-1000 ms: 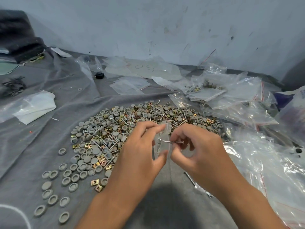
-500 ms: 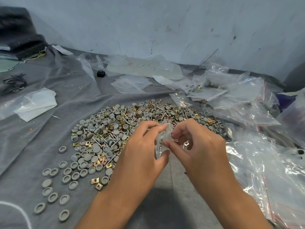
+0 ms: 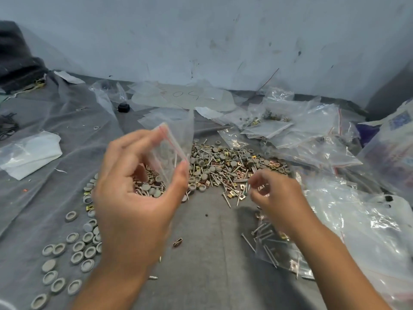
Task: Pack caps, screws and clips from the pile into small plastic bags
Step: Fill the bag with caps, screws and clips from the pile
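The left hand (image 3: 131,195) holds a small clear bag (image 3: 173,151) raised above the pile (image 3: 223,168), its grip pinching the red-lined mouth between thumb and fingers. The right hand (image 3: 274,198) hovers low beside the pile on the grey surface (image 3: 212,253), fingers curled; whether they pinch anything is blurred.

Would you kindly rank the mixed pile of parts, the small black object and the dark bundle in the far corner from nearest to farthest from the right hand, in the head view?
From the right hand:
1. Mixed pile of parts, just ahead of its fingers.
2. Small black object, farther back, to the left.
3. Dark bundle, in the far left corner by the wall.
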`<state>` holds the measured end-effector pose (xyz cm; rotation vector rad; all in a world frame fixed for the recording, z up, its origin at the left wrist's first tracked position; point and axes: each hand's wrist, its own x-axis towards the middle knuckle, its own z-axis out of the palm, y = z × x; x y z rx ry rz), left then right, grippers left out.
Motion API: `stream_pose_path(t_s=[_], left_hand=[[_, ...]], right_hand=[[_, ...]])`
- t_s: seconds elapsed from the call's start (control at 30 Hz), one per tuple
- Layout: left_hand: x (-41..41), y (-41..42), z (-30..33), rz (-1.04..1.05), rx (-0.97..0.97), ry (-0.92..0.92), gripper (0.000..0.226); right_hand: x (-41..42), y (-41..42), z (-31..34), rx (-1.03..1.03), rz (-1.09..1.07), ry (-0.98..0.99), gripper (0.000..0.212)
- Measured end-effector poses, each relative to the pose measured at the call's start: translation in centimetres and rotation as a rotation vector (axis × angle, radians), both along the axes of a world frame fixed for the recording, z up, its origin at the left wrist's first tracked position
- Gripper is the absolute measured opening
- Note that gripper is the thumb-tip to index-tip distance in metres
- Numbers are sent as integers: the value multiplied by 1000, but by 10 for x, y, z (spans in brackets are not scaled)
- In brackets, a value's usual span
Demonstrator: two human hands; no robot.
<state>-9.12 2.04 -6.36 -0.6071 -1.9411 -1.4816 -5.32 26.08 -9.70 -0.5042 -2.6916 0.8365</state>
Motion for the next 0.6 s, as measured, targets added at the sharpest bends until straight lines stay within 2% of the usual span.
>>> stream_pose_path(t_s=[0.1,0.27,0.4,0.6], left_hand=[[-3,0,-3,-10,-36,-55,37],[-6,5,-13,-15,-145,-94,31],[-7,5,-16,-60,-167,-168,29],[-1,12,-19,-111,-250,-210,40]], right_hand=[[-15,-4,-15,139,42,-102,10],[-29,-7,-30,274,138,-181,26],[-32,-5,-30,315,144,-198,17],[-29,-5,-30,335,199,-210,8]])
